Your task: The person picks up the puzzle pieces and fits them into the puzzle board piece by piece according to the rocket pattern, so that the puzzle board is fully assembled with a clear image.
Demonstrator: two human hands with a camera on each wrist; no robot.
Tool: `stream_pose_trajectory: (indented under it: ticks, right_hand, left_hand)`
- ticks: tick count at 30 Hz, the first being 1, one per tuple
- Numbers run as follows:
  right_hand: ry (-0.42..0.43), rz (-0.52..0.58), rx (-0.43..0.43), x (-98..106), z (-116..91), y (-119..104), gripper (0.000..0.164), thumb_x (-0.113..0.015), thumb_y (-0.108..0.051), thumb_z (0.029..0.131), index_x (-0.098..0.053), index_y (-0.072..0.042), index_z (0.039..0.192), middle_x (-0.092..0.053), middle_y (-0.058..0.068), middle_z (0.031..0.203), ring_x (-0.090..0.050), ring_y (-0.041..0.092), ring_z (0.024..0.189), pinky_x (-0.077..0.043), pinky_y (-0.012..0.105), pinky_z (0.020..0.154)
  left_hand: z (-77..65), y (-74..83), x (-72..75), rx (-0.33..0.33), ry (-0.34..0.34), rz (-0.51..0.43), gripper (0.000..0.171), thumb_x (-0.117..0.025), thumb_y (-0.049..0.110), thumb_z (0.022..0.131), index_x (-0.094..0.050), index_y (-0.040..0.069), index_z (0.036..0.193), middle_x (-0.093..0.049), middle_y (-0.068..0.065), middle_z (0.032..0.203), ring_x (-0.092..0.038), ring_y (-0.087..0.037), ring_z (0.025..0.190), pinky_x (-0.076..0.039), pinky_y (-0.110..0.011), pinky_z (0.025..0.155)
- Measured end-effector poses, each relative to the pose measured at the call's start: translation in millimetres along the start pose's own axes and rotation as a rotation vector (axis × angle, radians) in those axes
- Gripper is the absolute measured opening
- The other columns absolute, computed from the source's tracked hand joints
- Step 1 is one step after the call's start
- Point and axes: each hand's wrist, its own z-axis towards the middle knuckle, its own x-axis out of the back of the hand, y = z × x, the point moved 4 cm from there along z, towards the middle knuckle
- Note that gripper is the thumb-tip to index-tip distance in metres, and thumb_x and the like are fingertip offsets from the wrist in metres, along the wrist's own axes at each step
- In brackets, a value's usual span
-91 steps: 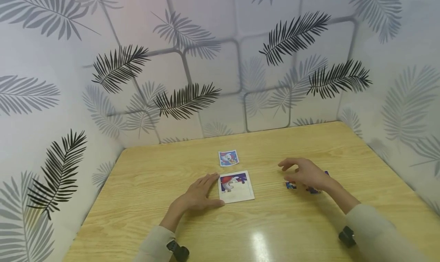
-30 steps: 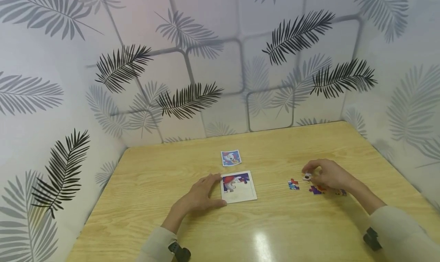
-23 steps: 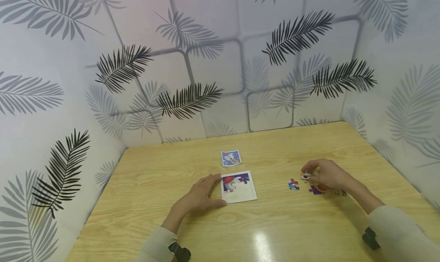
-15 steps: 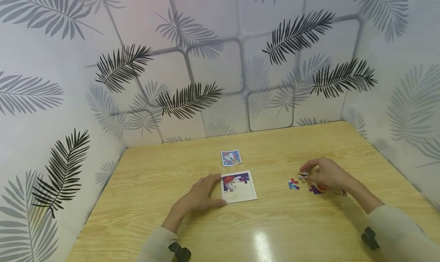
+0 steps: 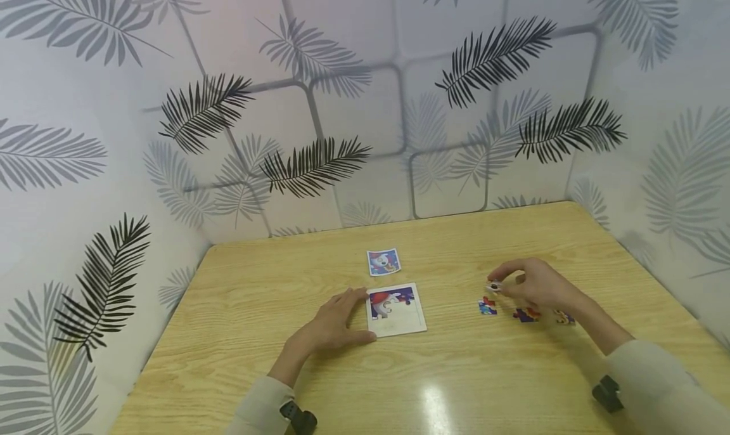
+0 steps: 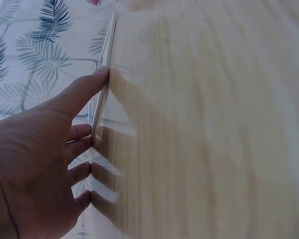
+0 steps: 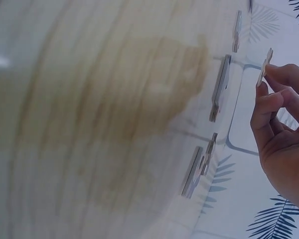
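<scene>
In the head view my left hand [image 5: 327, 324] rests on the table at the left edge of a square puzzle board [image 5: 399, 322]. Thumb and fingers are spread and fairly straight, touching its side; the left wrist view shows the thumb against the thin board edge [image 6: 111, 40]. Part of the picture fills the board's upper part, while its lower part is bare white. My right hand [image 5: 536, 287] pinches a small white puzzle piece [image 5: 493, 286] between thumb and fingertips. Seen from the right wrist, this piece [image 7: 265, 67] is held above the table, edge-on.
Just below the right hand lie loose puzzle pieces: a blue-and-red one [image 5: 487, 306], a purple-and-red one [image 5: 526, 314] and another [image 5: 564, 318] partly behind the wrist. A small picture card [image 5: 384, 262] lies beyond the board. A leaf-patterned wall [image 5: 353, 105] borders the wooden table [image 5: 256, 276].
Three seconds ago the right hand hovered over the loose pieces. It moved right, took the white piece, and has shifted slightly left with it. The left hand has stayed at the board.
</scene>
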Motion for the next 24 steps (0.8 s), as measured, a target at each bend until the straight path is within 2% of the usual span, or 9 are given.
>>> stream_pose_trajectory:
  ticks: [3, 9, 15, 18, 24]
  right_hand:
    - [-0.010, 0.029, 0.009, -2, 2, -3, 0.026, -0.067, -0.014, 0.095, -0.068, -0.009, 0.120, -0.066, 0.017, 0.121, -0.040, 0.006, 0.043, -0.039, 0.026, 0.035]
    - [-0.039, 0.098, 0.003, -8, 6, -9, 0.027, -0.066, -0.014, 0.096, -0.067, -0.009, 0.122, -0.066, 0.018, 0.121, -0.038, 0.008, 0.037, -0.042, 0.036, 0.032]
    - [-0.040, 0.104, 0.005, -14, 12, -17, 0.027, -0.068, -0.015, 0.094, -0.068, -0.012, 0.121, -0.072, 0.017, 0.106, -0.034, 0.007, 0.039, -0.034, 0.024, 0.033]
    - [-0.045, 0.118, 0.027, -18, 16, -22, 0.026, -0.069, -0.013, 0.094, -0.068, -0.011, 0.119, -0.073, 0.017, 0.101, -0.034, 0.008, 0.038, -0.034, 0.022, 0.034]
    - [-0.061, 0.137, 0.048, -31, 25, -31, 0.027, -0.070, -0.013, 0.092, -0.069, -0.010, 0.119, -0.070, 0.015, 0.112, -0.038, 0.008, 0.044, -0.034, 0.021, 0.039]
  left_hand:
    - [-0.2, 0.1, -0.4, 0.008, -0.006, 0.003, 0.090, -0.073, 0.056, 0.085, -0.030, 0.022, 0.156, -0.030, -0.005, 0.164, -0.022, -0.036, 0.153, -0.024, -0.061, 0.121]
    - [-0.9, 0.5, 0.4, 0.006, -0.009, 0.006, 0.090, -0.073, 0.055, 0.085, -0.030, 0.022, 0.157, -0.030, -0.005, 0.164, -0.022, -0.036, 0.152, -0.024, -0.061, 0.121]
    - [-0.5, 2.5, 1.3, 0.002, -0.008, 0.003, 0.090, -0.074, 0.055, 0.085, -0.031, 0.021, 0.156, -0.030, -0.004, 0.164, -0.022, -0.036, 0.153, -0.024, -0.061, 0.121]
    - [-0.3, 3.2, 1.6, -0.003, -0.006, 0.002, 0.090, -0.074, 0.054, 0.085, -0.031, 0.021, 0.156, -0.030, -0.005, 0.164, -0.022, -0.036, 0.152, -0.024, -0.061, 0.121]
    - [-1.1, 3.3, 2.2, -0.016, -0.008, -0.005, 0.090, -0.074, 0.053, 0.085, -0.030, 0.020, 0.156, -0.030, -0.007, 0.163, -0.024, -0.039, 0.151, -0.026, -0.064, 0.119]
